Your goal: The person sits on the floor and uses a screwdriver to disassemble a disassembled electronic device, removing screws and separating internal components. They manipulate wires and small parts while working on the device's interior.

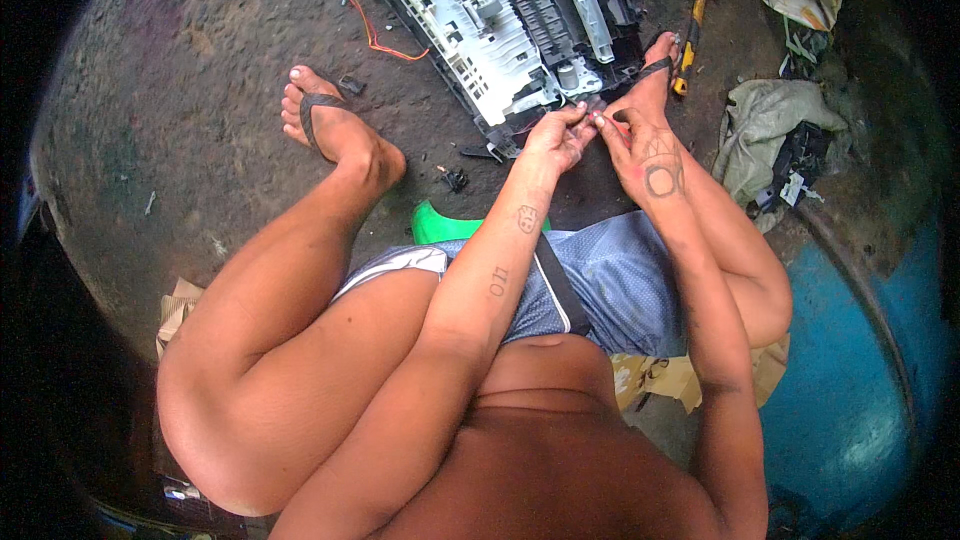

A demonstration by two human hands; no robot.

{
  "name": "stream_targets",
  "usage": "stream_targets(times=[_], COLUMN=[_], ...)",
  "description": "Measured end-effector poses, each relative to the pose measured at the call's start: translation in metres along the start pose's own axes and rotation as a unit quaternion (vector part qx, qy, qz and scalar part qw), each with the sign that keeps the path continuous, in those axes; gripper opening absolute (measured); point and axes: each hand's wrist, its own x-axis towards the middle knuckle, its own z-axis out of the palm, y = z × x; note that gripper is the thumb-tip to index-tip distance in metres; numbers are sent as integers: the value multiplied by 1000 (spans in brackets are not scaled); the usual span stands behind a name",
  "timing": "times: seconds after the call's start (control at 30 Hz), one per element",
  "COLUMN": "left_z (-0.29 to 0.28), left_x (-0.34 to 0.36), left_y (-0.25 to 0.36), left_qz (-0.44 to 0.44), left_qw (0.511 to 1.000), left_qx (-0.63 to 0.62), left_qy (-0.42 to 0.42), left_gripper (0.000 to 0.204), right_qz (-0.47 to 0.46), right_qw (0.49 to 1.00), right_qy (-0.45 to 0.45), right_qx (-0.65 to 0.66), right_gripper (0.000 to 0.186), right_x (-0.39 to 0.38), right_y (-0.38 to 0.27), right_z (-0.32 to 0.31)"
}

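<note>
My left hand [562, 140] and my right hand [632, 148] meet just in front of a dismantled white and black plastic machine body [490, 30]. Fingertips of both are closed on a small item between them, too small and partly hidden to name. The machine body lies on the dark ground [200, 60] between my sandalled feet, with ribbed black strips, a white ridged panel and thin red and orange wires [390, 48] trailing off its left side.
A yellow-black handled tool [690, 40] lies right of the machine. Grey sacks [750, 130] and black scraps lie at right, beside a blue surface [850, 360]. Small dark fragments [450, 178] lie near a green plastic piece [440, 225]. Brown cardboard [660, 380] is under me.
</note>
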Motion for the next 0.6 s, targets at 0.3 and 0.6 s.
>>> stream_targets(times=[0.3, 0.6], left_z=[12, 1], left_x=[-14, -5], left_y=[3, 0], left_qz=[-42, -14], left_qw=[993, 998], left_qx=[101, 34], left_qy=[-33, -59], left_gripper=[27, 14], right_qz=[-252, -166], right_qw=[959, 974], right_qy=[124, 145], right_qx=[-43, 59], right_gripper=[42, 42], right_x=[2, 3], right_y=[11, 21], right_z=[14, 14])
